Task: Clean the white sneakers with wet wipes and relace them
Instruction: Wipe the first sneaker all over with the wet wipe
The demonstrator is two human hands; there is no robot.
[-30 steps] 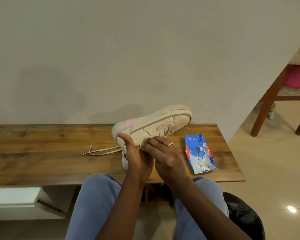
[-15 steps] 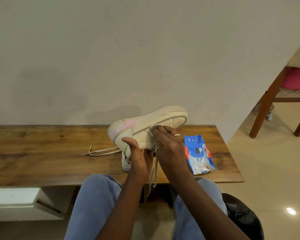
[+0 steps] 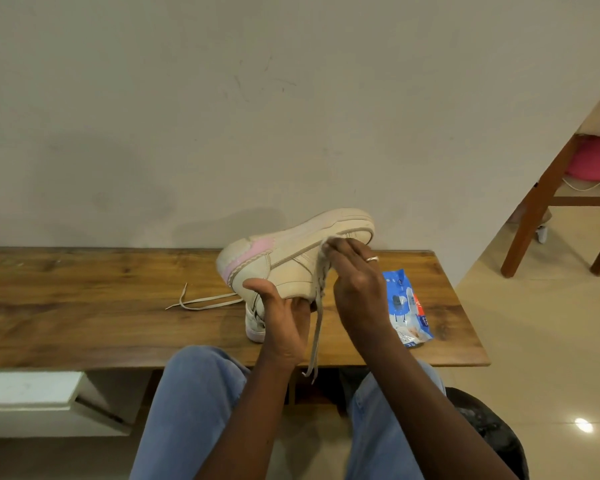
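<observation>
The left hand (image 3: 284,327) holds the sneaker (image 3: 291,261) sole-up above the table (image 3: 84,306), its grip curled round the collar, thumb on the side. The right hand (image 3: 357,285) pinches a wet wipe (image 3: 328,242) in its grip, seemingly pressed against the midsole near the toe. A lace (image 3: 316,334) dangles between the hands

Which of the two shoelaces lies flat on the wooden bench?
The shoelace left of the held sneaker; the other lace hangs down from that sneaker.
</observation>
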